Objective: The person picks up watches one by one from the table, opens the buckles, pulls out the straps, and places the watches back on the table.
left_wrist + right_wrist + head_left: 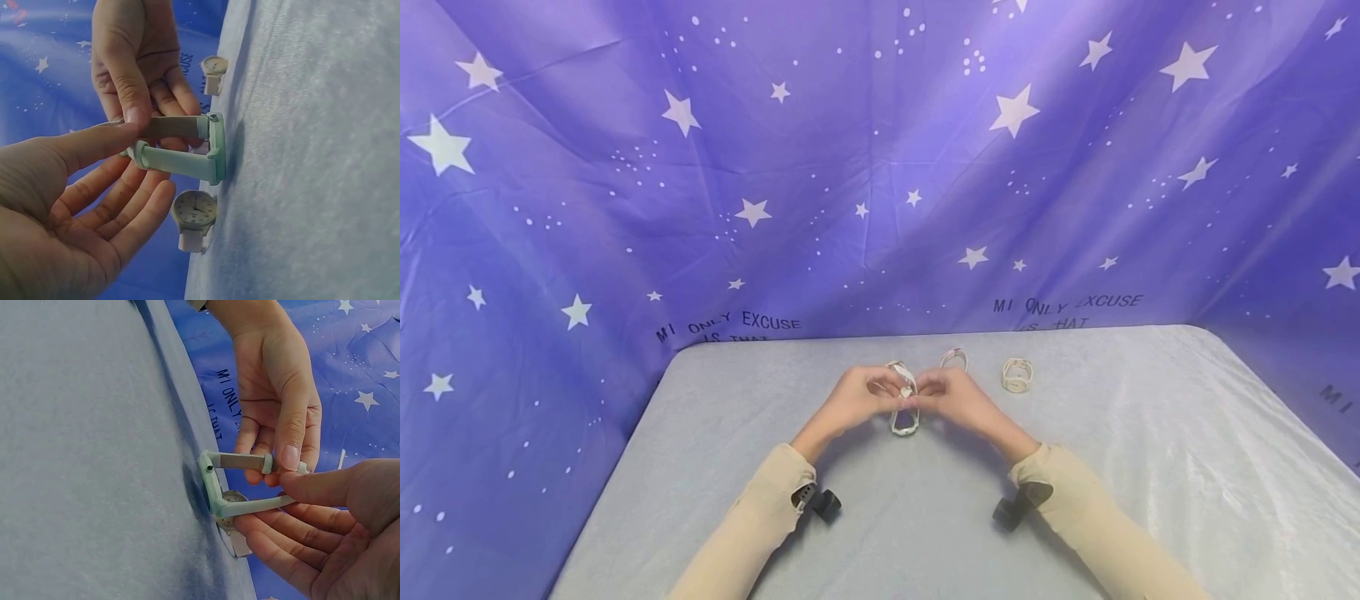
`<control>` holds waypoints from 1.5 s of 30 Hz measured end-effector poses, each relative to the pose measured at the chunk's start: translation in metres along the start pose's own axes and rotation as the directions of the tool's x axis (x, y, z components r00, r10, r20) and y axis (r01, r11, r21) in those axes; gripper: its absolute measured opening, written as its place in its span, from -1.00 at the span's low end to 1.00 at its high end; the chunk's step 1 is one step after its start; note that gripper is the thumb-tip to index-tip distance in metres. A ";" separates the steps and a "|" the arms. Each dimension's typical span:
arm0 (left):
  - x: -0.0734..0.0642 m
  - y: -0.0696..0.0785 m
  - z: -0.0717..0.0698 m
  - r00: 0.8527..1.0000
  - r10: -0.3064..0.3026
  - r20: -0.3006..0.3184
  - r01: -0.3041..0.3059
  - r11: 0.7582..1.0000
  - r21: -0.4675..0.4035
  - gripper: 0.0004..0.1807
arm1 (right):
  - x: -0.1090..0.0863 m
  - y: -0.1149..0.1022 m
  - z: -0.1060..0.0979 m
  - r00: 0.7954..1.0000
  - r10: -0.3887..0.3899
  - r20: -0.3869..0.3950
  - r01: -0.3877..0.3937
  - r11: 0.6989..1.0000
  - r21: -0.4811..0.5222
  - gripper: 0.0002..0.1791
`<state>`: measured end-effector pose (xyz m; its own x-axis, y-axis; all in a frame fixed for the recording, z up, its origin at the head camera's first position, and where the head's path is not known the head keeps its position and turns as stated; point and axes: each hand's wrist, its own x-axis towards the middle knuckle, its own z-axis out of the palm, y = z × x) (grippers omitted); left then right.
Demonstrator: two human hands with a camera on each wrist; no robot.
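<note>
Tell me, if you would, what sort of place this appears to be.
Probably a makeshift indoor recording booth: a star-printed purple curtain hangs behind and beside a pale cloth-covered table, and a black device sits at each wrist.

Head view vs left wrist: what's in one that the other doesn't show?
Only head: both beige sleeves and the black wrist cameras.
Only left wrist: the small crown on the held watch's case, and clear dial markings on a resting watch.
Both: the left hand and right hand pinching the pale green watch, other watches, the table and the starry backdrop.
</note>
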<state>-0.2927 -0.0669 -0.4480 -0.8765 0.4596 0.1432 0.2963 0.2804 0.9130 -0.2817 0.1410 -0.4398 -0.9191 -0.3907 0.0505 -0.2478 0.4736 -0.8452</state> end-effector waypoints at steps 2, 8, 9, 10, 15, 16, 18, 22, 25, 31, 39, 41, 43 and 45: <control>0.000 0.001 -0.002 1.000 0.008 -0.003 -0.008 1.000 0.008 -0.75 | 0.000 0.000 0.000 1.000 0.010 -0.003 -0.010 1.000 0.007 -0.82; 0.001 0.003 -0.011 0.998 -0.035 -0.049 0.033 0.999 -0.043 -0.69 | 0.001 -0.001 -0.003 0.999 0.029 -0.016 -0.029 1.000 -0.004 -0.87; 0.001 0.003 -0.013 0.997 -0.047 -0.060 0.043 0.997 -0.065 -0.68 | 0.001 -0.001 -0.003 0.999 0.031 -0.020 -0.031 0.999 -0.007 -0.88; 0.001 0.004 -0.014 0.996 -0.058 -0.070 0.052 0.995 -0.084 -0.68 | 0.001 -0.001 -0.004 0.999 0.032 -0.022 -0.032 0.999 -0.011 -0.88; 0.001 0.008 -0.019 0.993 -0.080 -0.084 0.069 0.990 -0.126 -0.69 | 0.002 0.002 -0.005 1.000 0.008 -0.029 -0.008 1.000 -0.003 -0.84; 0.001 0.008 -0.019 0.994 -0.079 -0.081 0.068 0.990 -0.127 -0.68 | 0.002 0.002 -0.005 1.000 -0.005 -0.025 0.006 1.000 0.011 -0.81; 0.002 0.008 -0.019 0.994 -0.079 -0.077 0.069 0.989 -0.131 -0.68 | 0.002 0.003 -0.005 0.999 -0.031 -0.019 0.032 0.998 0.047 -0.75; 0.002 0.007 -0.018 0.994 -0.077 -0.077 0.066 0.988 -0.142 -0.67 | 0.002 0.002 -0.005 0.998 -0.060 -0.017 0.061 0.991 0.123 -0.67; 0.002 0.006 -0.017 0.995 -0.069 -0.078 0.056 0.987 -0.152 -0.68 | 0.003 0.002 -0.003 0.997 -0.068 -0.027 0.072 0.984 0.162 -0.68; 0.002 0.006 -0.015 0.997 -0.062 -0.056 0.050 0.982 -0.181 -0.68 | 0.004 -0.001 -0.002 0.996 -0.068 -0.050 0.078 0.969 0.235 -0.72; 0.001 0.008 -0.015 0.996 -0.070 -0.051 0.058 0.976 -0.208 -0.63 | 0.003 -0.002 -0.003 0.991 -0.107 -0.086 0.125 0.961 0.245 -0.68; 0.001 0.009 -0.015 0.995 -0.074 -0.066 0.059 0.976 -0.208 -0.63 | 0.003 -0.002 -0.004 0.991 -0.102 -0.092 0.121 0.963 0.242 -0.68; 0.001 0.010 -0.016 0.994 -0.078 -0.077 0.059 0.973 -0.224 -0.64 | 0.003 -0.003 -0.005 0.990 -0.099 -0.098 0.120 0.964 0.236 -0.67; 0.001 0.012 -0.017 0.992 -0.085 -0.090 0.061 0.969 -0.240 -0.64 | 0.003 -0.004 -0.007 0.991 -0.086 -0.106 0.108 0.969 0.222 -0.67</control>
<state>-0.2963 -0.0772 -0.4309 -0.9291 0.3564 0.0988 0.1424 0.0981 0.9849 -0.2853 0.1436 -0.4332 -0.9216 -0.3441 0.1795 -0.2717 0.2417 -0.9315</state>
